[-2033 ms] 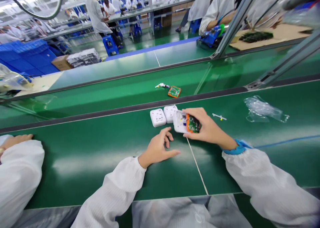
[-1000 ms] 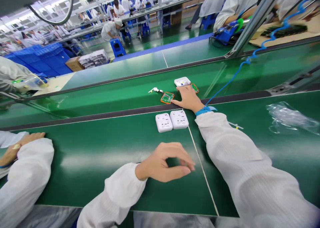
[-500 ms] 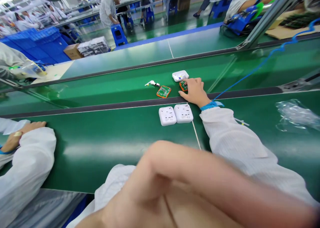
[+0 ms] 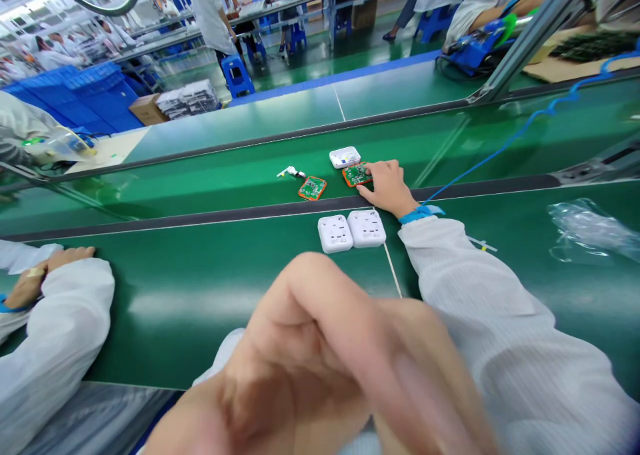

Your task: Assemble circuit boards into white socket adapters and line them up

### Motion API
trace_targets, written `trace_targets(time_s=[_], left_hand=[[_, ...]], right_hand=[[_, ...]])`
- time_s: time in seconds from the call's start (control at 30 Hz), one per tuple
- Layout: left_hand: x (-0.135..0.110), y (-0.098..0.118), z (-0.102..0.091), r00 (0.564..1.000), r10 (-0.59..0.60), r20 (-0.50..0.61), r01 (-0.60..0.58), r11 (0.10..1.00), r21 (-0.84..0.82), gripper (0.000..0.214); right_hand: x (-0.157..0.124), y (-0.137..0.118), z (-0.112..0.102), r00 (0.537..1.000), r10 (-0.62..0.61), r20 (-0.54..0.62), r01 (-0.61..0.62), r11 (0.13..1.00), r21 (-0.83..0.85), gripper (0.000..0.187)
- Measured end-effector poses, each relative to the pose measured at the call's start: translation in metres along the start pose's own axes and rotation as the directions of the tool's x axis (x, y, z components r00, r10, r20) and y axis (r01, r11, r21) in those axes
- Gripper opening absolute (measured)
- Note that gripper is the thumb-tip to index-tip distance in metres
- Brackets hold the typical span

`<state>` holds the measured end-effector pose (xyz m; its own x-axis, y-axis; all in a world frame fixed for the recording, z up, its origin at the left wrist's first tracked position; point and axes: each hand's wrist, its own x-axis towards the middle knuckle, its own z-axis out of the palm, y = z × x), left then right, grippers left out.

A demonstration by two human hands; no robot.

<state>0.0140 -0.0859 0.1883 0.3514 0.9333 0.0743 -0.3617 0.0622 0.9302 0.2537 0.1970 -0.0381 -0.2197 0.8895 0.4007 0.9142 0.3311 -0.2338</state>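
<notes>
Circuit board [image 4: 354, 176] touched by our right hand [image 4: 387, 185], beside the white shell [image 4: 345, 157].
Bent fingers perhaps steady its edge; we cannot tell if they grip. Our left hand [image 4: 320, 348] half-curls, nothing visible inside.

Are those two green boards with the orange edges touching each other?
Apart. The head view plainly shows a strip of green surface between the left board and the right board.

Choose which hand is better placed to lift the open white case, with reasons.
Probably the right hand: it is at the circuit board beside the case; the left hand is much farther back.
</notes>
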Motion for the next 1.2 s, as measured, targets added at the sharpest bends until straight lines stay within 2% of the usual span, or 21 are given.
trace_targets(time_s=[0.1, 0.17, 0.23, 0.27, 0.3, 0.33, 0.37, 0.4, 0.43, 0.47, 0.5, 0.53, 0.6, 0.67, 0.73, 0.8, 0.97, 1.1, 1.2], left_hand=[[0.016, -0.001, 0.008, 0.971, 0.15, 0.188, -0.122, 0.98, -0.155, 0.047], [0.033, -0.005, 0.005, 0.954, 0.22, 0.202, -0.198, 0.972, -0.126, 0.039], [0.06, -0.017, -0.01, 0.938, 0.338, 0.082, -0.337, 0.941, -0.03, 0.032], [0.078, -0.026, -0.024, 0.905, 0.425, 0.001, -0.425, 0.904, 0.037, 0.028], [0.096, -0.037, -0.041, 0.841, 0.536, -0.081, -0.525, 0.842, 0.125, 0.024], [0.115, -0.051, -0.062, 0.768, 0.617, -0.174, -0.571, 0.781, 0.252, 0.019], [0.133, -0.065, -0.085, 0.711, 0.659, -0.246, -0.536, 0.734, 0.417, 0.016], [0.15, -0.08, -0.109, 0.673, 0.681, -0.289, -0.45, 0.687, 0.571, 0.015], [0.163, -0.094, -0.132, 0.66, 0.683, -0.313, -0.328, 0.637, 0.697, 0.013], [0.173, -0.107, -0.154, 0.671, 0.674, -0.309, -0.187, 0.557, 0.809, 0.008], [0.179, -0.119, -0.172, 0.723, 0.637, -0.267, -0.05, 0.433, 0.9, 0.007], [0.183, -0.129, -0.187, 0.78, 0.58, -0.234, 0.057, 0.306, 0.95, 0.015], [0.187, -0.143, -0.204, 0.858, 0.459, -0.233, 0.212, 0.097, 0.972, 0.033], [0.189, -0.149, -0.208, 0.867, 0.382, -0.32, 0.339, 0.018, 0.941, 0.056], [0.196, -0.15, -0.204, 0.828, 0.354, -0.434, 0.453, 0.033, 0.891, 0.083], [0.204, -0.15, -0.2, 0.787, 0.351, -0.508, 0.518, 0.072, 0.852, 0.097], [0.216, -0.149, -0.206, 0.726, 0.394, -0.564, 0.56, 0.137, 0.817, 0.075], [0.216, -0.147, -0.219, 0.703, 0.42, -0.574, 0.551, 0.19, 0.813, 0.065], [0.215, -0.147, -0.225, 0.653, 0.455, -0.606, 0.501, 0.341, 0.795, 0.062]], right_hand=[[0.0, 0.0, 0.0, 1.0, 0.006, 0.013, -0.006, 1.0, -0.002, 0.056], [0.0, 0.0, 0.0, 1.0, 0.007, 0.019, -0.007, 1.0, -0.006, 0.055], [0.0, 0.001, 0.0, 1.0, 0.008, 0.023, -0.007, 1.0, -0.012, 0.053], [0.0, 0.001, -0.001, 1.0, 0.007, 0.022, -0.006, 1.0, -0.012, 0.053], [0.0, 0.001, -0.001, 1.0, 0.005, 0.02, -0.004, 1.0, -0.008, 0.052], [0.0, 0.001, -0.001, 1.0, 0.003, 0.016, -0.003, 1.0, -0.001, 0.051], [0.0, 0.001, -0.001, 1.0, 0.001, 0.012, -0.001, 1.0, 0.008, 0.05], [0.0, 0.001, -0.001, 1.0, 0.0, 0.009, 0.0, 1.0, 0.016, 0.05], [0.0, 0.001, -0.001, 1.0, 0.0, 0.008, 0.0, 1.0, 0.022, 0.049], [0.0, 0.001, -0.001, 1.0, 0.001, 0.007, -0.001, 1.0, 0.027, 0.048], [0.0, 0.001, -0.001, 1.0, 0.002, 0.008, -0.002, 1.0, 0.03, 0.047], [0.0, 0.001, -0.001, 1.0, 0.003, 0.009, -0.003, 0.999, 0.033, 0.046], [0.001, 0.001, 0.0, 1.0, 0.006, 0.006, -0.006, 0.999, 0.04, 0.046], [0.001, 0.001, 0.001, 1.0, 0.009, 0.003, -0.009, 0.999, 0.049, 0.046], [0.002, 0.002, 0.003, 1.0, 0.012, 0.004, -0.012, 0.998, 0.059, 0.046], [0.003, 0.003, 0.004, 1.0, 0.017, 0.005, -0.018, 0.997, 0.073, 0.046], [0.003, 0.003, 0.004, 1.0, 0.025, 0.012, -0.026, 0.994, 0.11, 0.047], [0.003, 0.002, 0.001, 1.0, 0.012, 0.018, -0.015, 0.992, 0.127, 0.046], [0.006, 0.002, -0.002, 1.0, 0.03, -0.008, -0.028, 0.99, 0.137, 0.043]])
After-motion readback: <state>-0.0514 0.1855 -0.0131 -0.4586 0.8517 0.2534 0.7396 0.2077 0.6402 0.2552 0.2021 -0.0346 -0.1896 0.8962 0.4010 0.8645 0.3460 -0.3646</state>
